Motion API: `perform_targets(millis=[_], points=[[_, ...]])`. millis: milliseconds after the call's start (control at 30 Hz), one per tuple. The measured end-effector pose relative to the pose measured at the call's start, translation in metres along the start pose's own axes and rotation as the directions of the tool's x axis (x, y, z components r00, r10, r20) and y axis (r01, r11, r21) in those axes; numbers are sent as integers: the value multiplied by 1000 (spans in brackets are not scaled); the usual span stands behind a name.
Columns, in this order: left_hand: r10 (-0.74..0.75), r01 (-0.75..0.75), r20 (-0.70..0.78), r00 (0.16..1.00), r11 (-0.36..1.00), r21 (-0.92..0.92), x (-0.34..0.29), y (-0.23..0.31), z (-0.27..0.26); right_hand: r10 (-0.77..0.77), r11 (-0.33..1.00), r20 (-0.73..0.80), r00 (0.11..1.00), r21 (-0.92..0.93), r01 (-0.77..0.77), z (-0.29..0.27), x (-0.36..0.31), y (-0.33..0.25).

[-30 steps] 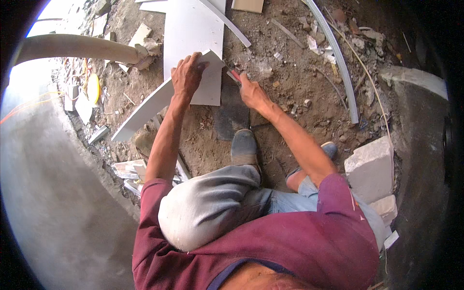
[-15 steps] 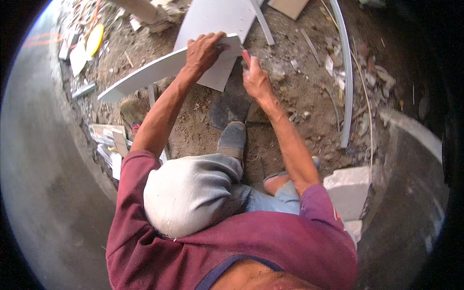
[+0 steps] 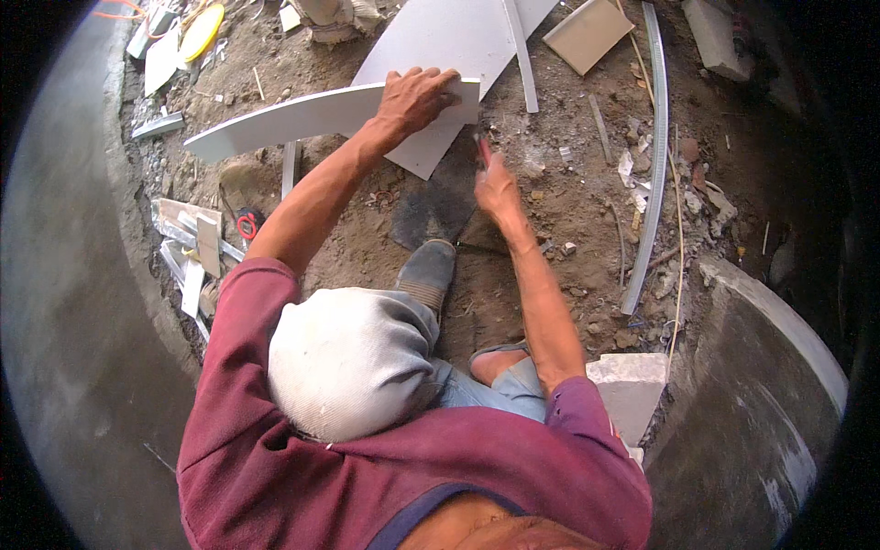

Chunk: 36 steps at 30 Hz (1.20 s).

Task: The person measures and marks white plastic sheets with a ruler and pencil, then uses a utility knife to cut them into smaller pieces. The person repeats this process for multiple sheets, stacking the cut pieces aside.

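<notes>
My left hand (image 3: 414, 103) is closed over the top edge of a long white board strip (image 3: 275, 126), near its right end. The strip stands on edge and reaches out to the left. Just below and right of that end, my right hand (image 3: 498, 191) grips a red-handled knife (image 3: 484, 152); its blade is blurred, and I cannot tell whether it touches the board. Behind the strip, a larger white panel (image 3: 431, 41) lies on the dirt, with a narrow white strip (image 3: 521, 60) across its right part.
A beige board piece (image 3: 588, 37) and a long metal channel (image 3: 653, 174) lie on the right. On the left are offcuts (image 3: 194, 284), a red-and-black tape measure (image 3: 247, 223) and a yellow disc (image 3: 202, 33). Concrete walls (image 3: 64, 302) flank me; a pale block (image 3: 632, 385) sits at my right.
My right hand has drawn the knife down from the strip's right end. The view has shifted, and the board strip is still in my left hand.
</notes>
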<state>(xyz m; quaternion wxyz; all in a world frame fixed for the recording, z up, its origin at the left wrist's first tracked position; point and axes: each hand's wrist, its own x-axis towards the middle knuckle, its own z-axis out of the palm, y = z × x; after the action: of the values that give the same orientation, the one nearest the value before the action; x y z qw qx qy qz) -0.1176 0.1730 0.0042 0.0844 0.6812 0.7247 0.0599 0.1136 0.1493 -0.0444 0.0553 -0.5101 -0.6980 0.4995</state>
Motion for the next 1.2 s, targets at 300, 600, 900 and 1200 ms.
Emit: perform_targets(millis=[300,600,900,1200], points=[[-8,8,9,1000,999,-49,-3,-16,-13,-66,997,-79,995,37,69,8,-2,-28],[-38,86,120,992,901,-426,37,49,-121,32,989,-403,915,142,28,-94,-44,-26],[723,-536,-152,673,336,-775,88,402,-282,45,747,-990,137,124,653,-301,-200,-113],[723,361,418,550,246,-900,58,580,-155,404,906,-914,30,395,-152,-379,-319,-9]])
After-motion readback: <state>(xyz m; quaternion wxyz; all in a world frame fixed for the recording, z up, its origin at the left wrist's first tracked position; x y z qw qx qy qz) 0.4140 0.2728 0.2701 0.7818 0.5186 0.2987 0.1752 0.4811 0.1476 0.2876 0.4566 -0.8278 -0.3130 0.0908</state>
